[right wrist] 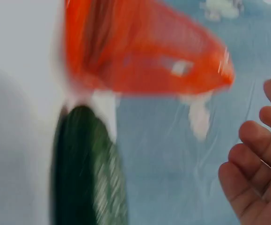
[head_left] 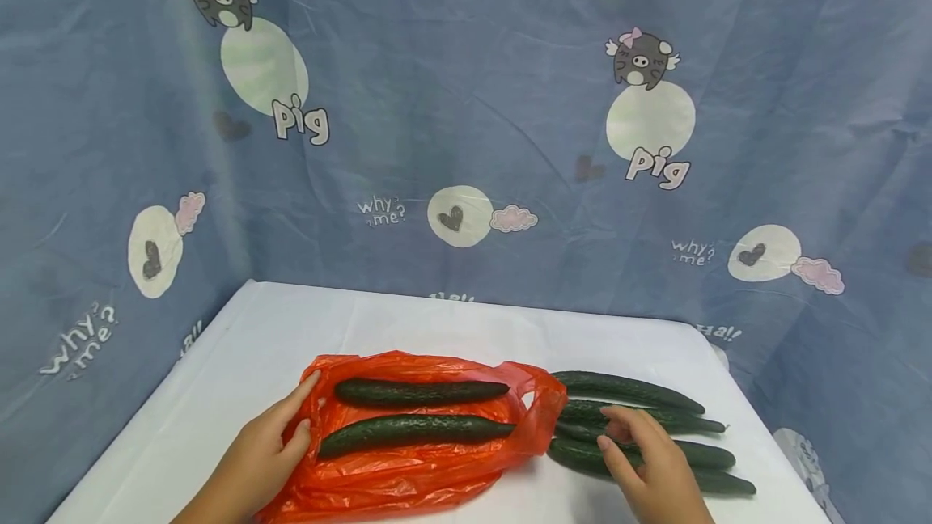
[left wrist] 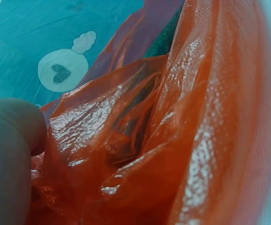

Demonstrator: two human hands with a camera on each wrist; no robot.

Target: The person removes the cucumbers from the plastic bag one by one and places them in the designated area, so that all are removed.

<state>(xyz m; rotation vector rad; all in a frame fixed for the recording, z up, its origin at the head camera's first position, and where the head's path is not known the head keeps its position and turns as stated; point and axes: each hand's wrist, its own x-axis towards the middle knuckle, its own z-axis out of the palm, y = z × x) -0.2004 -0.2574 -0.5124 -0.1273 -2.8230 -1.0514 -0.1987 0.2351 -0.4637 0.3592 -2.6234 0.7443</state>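
Note:
Two cucumbers lie lengthwise on a spread red plastic bag. My left hand touches the bag's left edge; in the left wrist view its finger rests against the crinkled red film. To the right of the bag, several more cucumbers lie side by side on the table, their left ends beside or under the bag's edge. Over these hovers my right hand, fingers slightly bent and holding nothing. The right wrist view shows its fingers apart from a blurred cucumber.
A white-covered table carries everything. Behind it and at both sides hangs a blue curtain with printed pigs, hearts and lettering.

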